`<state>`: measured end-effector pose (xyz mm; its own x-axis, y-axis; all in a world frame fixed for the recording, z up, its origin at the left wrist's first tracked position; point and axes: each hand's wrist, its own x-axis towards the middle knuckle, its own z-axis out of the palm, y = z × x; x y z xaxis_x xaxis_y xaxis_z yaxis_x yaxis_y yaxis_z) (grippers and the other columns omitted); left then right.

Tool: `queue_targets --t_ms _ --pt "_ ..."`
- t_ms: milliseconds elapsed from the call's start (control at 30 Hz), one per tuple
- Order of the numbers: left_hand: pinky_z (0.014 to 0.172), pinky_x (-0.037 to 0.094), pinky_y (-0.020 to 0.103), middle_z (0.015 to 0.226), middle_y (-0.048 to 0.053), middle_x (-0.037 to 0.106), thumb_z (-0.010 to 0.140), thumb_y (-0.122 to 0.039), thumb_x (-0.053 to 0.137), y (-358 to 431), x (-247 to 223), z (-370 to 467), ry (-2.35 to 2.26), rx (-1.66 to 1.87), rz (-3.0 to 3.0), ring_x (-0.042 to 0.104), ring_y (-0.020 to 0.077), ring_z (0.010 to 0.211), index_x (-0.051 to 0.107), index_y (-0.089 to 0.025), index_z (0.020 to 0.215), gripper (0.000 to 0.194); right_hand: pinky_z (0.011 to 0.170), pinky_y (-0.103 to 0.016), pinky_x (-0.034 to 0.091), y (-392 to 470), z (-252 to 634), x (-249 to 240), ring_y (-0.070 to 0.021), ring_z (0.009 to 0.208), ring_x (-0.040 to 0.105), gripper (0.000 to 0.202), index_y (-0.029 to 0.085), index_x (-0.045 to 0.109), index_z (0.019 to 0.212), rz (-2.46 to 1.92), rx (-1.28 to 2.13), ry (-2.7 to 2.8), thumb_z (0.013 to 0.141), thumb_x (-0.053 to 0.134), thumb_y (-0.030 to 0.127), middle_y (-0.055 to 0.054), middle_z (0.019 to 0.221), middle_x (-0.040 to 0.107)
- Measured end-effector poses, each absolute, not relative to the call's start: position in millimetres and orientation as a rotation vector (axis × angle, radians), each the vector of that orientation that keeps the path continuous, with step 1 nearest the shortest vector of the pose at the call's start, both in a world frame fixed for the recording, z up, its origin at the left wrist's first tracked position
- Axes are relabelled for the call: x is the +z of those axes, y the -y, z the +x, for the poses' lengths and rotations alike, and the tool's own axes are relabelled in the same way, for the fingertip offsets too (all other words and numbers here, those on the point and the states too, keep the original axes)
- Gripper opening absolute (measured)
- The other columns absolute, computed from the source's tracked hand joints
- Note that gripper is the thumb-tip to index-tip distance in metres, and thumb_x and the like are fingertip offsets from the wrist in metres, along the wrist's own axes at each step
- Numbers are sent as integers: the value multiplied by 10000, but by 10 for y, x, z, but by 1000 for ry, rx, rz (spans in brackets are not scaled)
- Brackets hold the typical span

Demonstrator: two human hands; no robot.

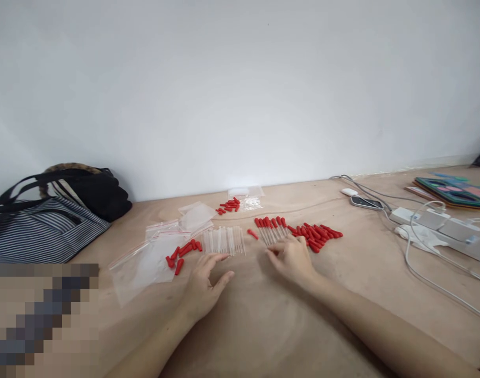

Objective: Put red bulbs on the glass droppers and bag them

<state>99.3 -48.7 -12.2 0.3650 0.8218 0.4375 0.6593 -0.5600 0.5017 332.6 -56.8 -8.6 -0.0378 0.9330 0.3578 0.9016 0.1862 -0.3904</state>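
My left hand (206, 286) is open, thumb and fingers apart, its fingertips just below a row of clear glass pipette tubes (224, 240). Several loose red rubber bulbs (179, 266) lie to its left, near the wrist side of the tubes. My right hand (295, 260) is curled with its fingers drawn together at the lower ends of a row of droppers (270, 231), glass tubes with red bulbs on top. Whatever its fingertips hold is hidden. One single red bulb (253, 234) lies between the two rows. A pile of red bulbs (316, 235) spreads beyond my right hand.
Clear zip bags (145, 268) lie on the left. Farther back are more red bulbs (228, 205) and thin tubes (251, 203) by a bag. A striped bag (46, 228) stands at left; a phone (366, 202), cables and a power strip (460, 239) lie at right.
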Motion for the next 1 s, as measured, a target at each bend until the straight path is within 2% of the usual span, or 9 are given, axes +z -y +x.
queue_targets --t_ms 100,267,500,767,867,1000 --pt "813 452 380 937 49 608 777 -312 524 464 -153 977 -1317 949 2399 557 211 915 587 -207 932 197 724 -340 200 375 3472 -92 -215 830 514 254 253 701 719 -1987 34 1686 792 469 326 -41 710 672" --pt "793 452 384 917 43 604 770 -274 524 475 -173 1017 -1296 899 2419 560 205 887 598 -214 885 149 743 -368 213 194 3605 -123 -237 847 538 280 251 707 758 -2216 29 1578 785 446 348 -69 752 673" --pt "776 455 379 894 44 605 765 -266 526 463 -182 1016 -1298 875 2442 566 201 864 615 -204 835 129 772 -378 214 92 3521 -167 -240 861 543 278 227 686 861 -2263 20 1561 774 458 358 -95 831 665" --pt "740 448 347 831 32 601 783 -289 501 477 -179 1025 -1360 890 2470 557 191 815 624 -209 777 146 785 -385 209 73 3513 -192 -239 864 540 283 213 675 848 -2246 33 1568 762 483 403 -91 850 663" --pt "738 429 344 774 27 591 786 -313 489 428 -129 969 -1482 889 2507 549 196 789 620 -211 724 177 783 -383 211 84 3524 -198 -243 875 536 294 216 673 843 -2238 30 1565 758 488 428 -86 841 661" --pt "754 405 346 792 54 589 747 -305 507 295 72 725 -1906 766 2471 537 227 813 618 -195 707 161 777 -384 205 134 3535 -190 -245 890 526 302 228 665 850 -2180 -7 1564 775 464 440 -63 805 663"
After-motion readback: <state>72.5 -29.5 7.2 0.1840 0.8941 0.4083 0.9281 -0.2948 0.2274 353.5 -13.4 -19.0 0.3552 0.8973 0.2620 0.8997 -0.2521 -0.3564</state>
